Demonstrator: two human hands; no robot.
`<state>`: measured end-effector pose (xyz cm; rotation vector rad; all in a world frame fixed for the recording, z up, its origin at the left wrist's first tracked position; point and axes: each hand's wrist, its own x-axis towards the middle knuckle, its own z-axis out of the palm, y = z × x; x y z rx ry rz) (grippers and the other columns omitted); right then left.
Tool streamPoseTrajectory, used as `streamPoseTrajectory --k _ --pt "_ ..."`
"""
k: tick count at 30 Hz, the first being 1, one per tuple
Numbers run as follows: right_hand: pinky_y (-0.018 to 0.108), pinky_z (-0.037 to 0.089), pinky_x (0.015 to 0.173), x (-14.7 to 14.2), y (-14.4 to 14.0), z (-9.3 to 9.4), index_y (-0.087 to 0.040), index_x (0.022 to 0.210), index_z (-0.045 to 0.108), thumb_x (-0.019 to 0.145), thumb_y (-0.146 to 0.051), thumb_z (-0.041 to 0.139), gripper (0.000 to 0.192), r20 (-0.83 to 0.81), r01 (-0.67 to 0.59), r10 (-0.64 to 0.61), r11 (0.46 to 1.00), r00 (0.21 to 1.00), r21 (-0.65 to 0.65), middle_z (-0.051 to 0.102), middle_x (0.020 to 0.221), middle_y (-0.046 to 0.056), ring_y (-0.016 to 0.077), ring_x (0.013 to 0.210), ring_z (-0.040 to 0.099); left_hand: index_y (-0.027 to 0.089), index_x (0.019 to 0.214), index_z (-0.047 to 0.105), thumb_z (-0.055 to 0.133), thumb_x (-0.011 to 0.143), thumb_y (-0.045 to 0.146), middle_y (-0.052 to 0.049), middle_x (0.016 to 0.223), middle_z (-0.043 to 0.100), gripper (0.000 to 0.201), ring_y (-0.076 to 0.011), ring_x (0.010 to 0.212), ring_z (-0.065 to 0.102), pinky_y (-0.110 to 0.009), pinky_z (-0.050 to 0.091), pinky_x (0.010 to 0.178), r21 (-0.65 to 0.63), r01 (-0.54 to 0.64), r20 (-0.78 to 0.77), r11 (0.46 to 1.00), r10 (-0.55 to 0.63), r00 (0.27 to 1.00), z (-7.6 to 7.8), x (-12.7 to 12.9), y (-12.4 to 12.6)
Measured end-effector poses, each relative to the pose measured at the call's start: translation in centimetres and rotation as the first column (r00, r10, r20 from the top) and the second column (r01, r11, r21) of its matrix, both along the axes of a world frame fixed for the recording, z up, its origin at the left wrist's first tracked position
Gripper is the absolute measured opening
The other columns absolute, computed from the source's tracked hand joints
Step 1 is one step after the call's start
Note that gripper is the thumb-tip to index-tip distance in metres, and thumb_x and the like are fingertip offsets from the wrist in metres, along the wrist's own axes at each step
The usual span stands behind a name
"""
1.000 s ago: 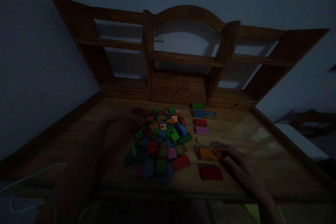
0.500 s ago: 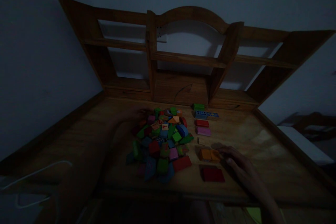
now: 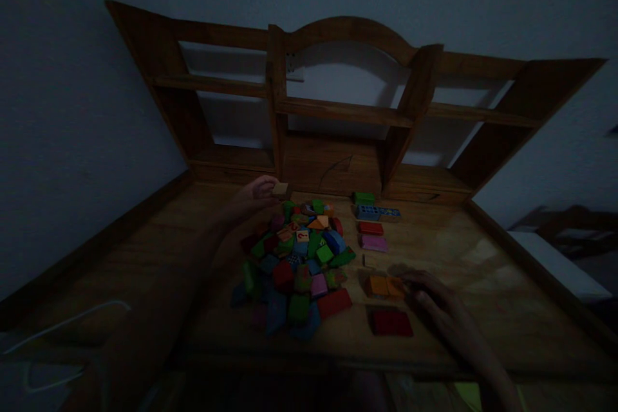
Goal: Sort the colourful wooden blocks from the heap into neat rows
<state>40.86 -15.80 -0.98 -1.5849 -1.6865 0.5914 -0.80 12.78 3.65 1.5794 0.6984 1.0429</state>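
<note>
One small square tan block [image 3: 280,190] sits pinched in the left hand [image 3: 254,195]; the right hand [image 3: 429,299] lies flat, loosely spread, beside orange blocks [image 3: 385,286].

A dim room is being shown. A wooden desk [image 3: 483,270] is being backed by a wooden shelf unit [image 3: 347,109] against a pale wall [image 3: 72,109].
</note>
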Motion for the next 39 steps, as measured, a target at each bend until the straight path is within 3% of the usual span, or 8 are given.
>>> streamPoseTrajectory --k 3,9,12,17,21,28,35,39 --pt "0.046 0.052 0.106 -0.3 0.0 0.1 -0.027 0.122 0.071 0.1 -0.045 0.056 0.032 -0.012 0.018 -0.018 1.0 1.0 0.0 0.069 0.131 0.01 0.0289 0.122 0.065 0.022 0.127 0.062 0.086 0.073 0.026 -0.009 0.124 0.071 0.059 -0.0251 0.11 0.071 -0.032 0.059 0.089 0.008 0.04 0.032 0.999 -0.04 0.999 0.7 1.8 -1.9" --pt "0.047 0.051 0.106 -0.3 0.0 0.1 -0.027 0.12 0.071 0.101 -0.046 0.054 0.032 -0.039 0.028 -0.029 1.0 0.999 -0.01 0.069 0.131 0.01 0.0287 0.123 0.064 0.022 0.118 0.066 0.088 0.072 0.027 -0.007 0.115 0.076 0.052 -0.024 0.098 0.075 -0.029 0.061 0.075 -0.012 0.039 0.027 0.999 -0.038 0.999 1.2 4.2 -4.3" --pt "0.044 0.054 0.1 -0.1 -0.1 0.4 -0.026 0.12 0.07 0.101 -0.047 0.053 0.033 -0.069 0.155 -0.152 0.987 0.986 0.041 0.072 0.123 0.009 0.0273 0.114 0.067 0.021 0.116 0.067 0.088 0.072 0.034 -0.007 0.114 0.076 0.05 -0.0246 0.1 0.074 -0.032 0.062 0.08 0.142 -0.062 0.016 0.988 0.061 0.998 1.2 5.3 -5.5" --pt "0.037 0.058 0.089 -3.2 0.6 4.2 -0.027 0.124 0.067 0.099 -0.045 0.062 0.031 -0.138 0.315 -0.291 0.927 0.947 0.204 0.072 0.112 0.007 0.0241 0.103 0.07 0.022 0.119 0.069 0.081 0.084 0.039 -0.007 0.117 0.074 0.041 -0.0204 0.099 0.074 -0.033 0.061 0.087 0.631 -0.112 -0.11 0.768 0.231 0.967 1.7 6.8 -8.1" --pt "0.039 0.058 0.092 -8.1 3.3 7.5 -0.032 0.138 0.06 0.095 -0.039 0.071 0.045 -0.028 0.007 0.0 0.966 1.0 0.259 0.069 0.123 0.006 0.0228 0.105 0.069 0.02 0.117 0.069 0.08 0.086 0.036 -0.007 0.114 0.074 0.036 -0.0194 0.102 0.073 -0.028 0.061 0.085 0.76 0.069 -0.218 0.647 0.153 0.964 2.1 7.3 -9.9" --pt "0.038 0.051 0.107 -12.5 7.3 8.5 -0.034 0.139 0.058 0.098 -0.029 0.068 0.042 0.101 -0.221 0.198 0.917 0.975 0.331 0.067 0.133 0.003 0.0206 0.124 0.062 0.02 0.115 0.068 0.082 0.083 0.035 -0.005 0.111 0.073 0.038 -0.0197 0.103 0.072 -0.029 0.059 0.088 0.753 0.147 -0.276 0.642 0.105 0.955 1.7 7.1 -10.0" --pt "0.037 0.053 0.103 -12.8 7.7 8.5 -0.032 0.138 0.059 0.1 -0.028 0.064 0.039 0.132 -0.249 0.217 0.907 0.967 0.339 0.067 0.129 0.004 0.0207 0.12 0.064 0.024 0.113 0.069 0.084 0.08 0.039 -0.002 0.105 0.073 0.039 -0.0156 0.089 0.072 -0.025 0.057 0.079 0.64 0.159 -0.287 0.752 0.042 0.957 1.4 7.1 -9.8" --pt "0.04 0.056 0.098 -11.7 7.7 8.4 -0.028 0.129 0.063 0.098 -0.038 0.067 0.033 0.118 -0.168 0.136 0.932 0.984 0.32 0.069 0.123 0.006 0.0241 0.113 0.067 0.023 0.101 0.071 0.082 0.083 0.043 -0.003 0.098 0.074 0.029 -0.0196 0.092 0.073 -0.03 0.057 0.081 0.671 0.096 -0.234 0.735 0.088 0.968 2.0 6.9 -9.3"
